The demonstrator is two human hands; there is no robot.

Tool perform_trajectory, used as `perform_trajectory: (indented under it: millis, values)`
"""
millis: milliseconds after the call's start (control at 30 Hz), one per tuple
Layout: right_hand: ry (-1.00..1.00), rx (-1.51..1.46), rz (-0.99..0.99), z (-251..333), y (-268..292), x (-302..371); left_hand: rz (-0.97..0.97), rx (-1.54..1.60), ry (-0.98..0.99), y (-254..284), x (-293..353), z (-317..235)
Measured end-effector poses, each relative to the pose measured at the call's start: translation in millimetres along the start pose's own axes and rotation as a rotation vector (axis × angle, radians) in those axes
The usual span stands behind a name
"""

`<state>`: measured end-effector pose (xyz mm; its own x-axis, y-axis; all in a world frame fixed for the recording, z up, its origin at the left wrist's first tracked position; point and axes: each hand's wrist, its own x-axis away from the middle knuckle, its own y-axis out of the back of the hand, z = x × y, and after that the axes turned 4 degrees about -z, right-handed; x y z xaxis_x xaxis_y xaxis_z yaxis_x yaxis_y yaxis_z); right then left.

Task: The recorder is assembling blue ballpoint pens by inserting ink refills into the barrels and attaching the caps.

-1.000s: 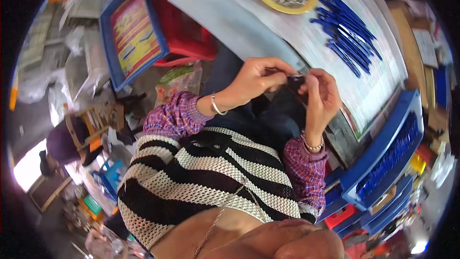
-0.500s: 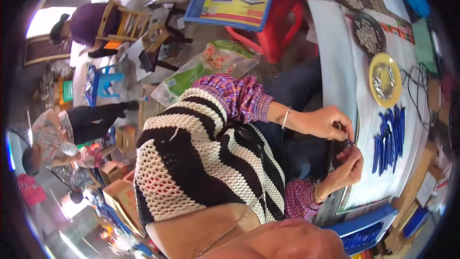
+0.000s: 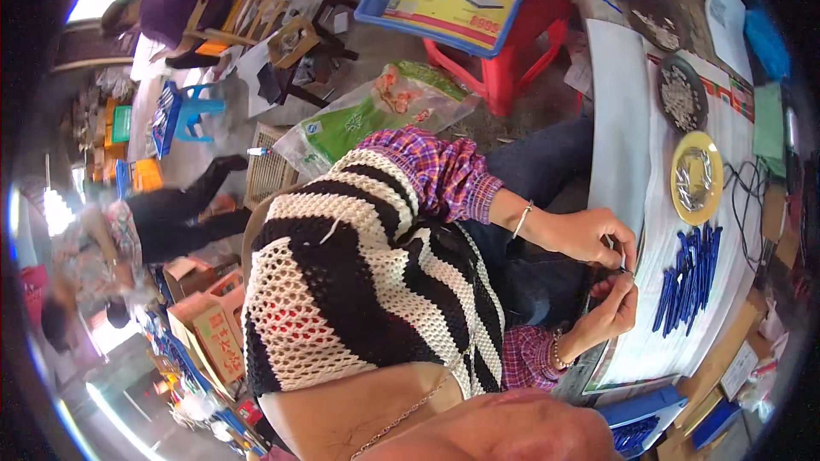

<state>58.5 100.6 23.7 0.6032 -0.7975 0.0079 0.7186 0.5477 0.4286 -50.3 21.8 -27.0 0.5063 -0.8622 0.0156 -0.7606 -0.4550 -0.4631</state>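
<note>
My left hand (image 3: pixel 589 236), with a bangle at its wrist, is closed in a pinch of thumb and forefinger. Facing it, my right hand (image 3: pixel 612 307), wearing a beaded bracelet, has its fingers curled in a pinch too. Their fingertips meet over the table's near edge around a small thin dark piece (image 3: pixel 626 271), mostly covered by the fingers. Just beyond the hands, slim dark blue sticks like pens (image 3: pixel 688 277) lie in a row on the white table covering (image 3: pixel 636 337). To their left stands a yellow plate (image 3: pixel 680 205) with clear slender pieces on it.
A dark bowl of small pale pieces (image 3: pixel 681 96) and another dark dish (image 3: pixel 656 21) stand at the table's left. A blue tray (image 3: pixel 628 414) of blue sticks sits at the right. Black cable (image 3: pixel 747 201) lies behind. A red stool (image 3: pixel 504 77) carries a blue bin (image 3: pixel 384 13).
The whole view has shifted a little. My fingertips have drawn closer together, hiding more of the thin piece. At the lower left, another person has shifted position.
</note>
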Motion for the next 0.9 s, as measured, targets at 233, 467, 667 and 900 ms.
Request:
perform_trajectory:
  millis: [233, 467, 667, 900]
  values:
    - [-0.087, -0.181, 0.052, -5.6, 8.2, -3.0, 0.013, -0.275, 0.076, 26.1, 1.4, -30.6]
    - [-0.083, -0.264, 0.018, -22.4, 26.5, -0.7, -0.038, -1.271, -0.376, 116.5, -35.9, -91.3]
    - [-0.082, -0.311, 0.093, -26.8, 24.2, -3.6, 0.06, -1.433, -0.569, 95.4, -53.0, -63.5]
    - [-0.111, -0.26, 0.151, -21.9, 27.7, -0.4, 0.214, -1.439, -0.725, 37.4, -65.1, -19.6]
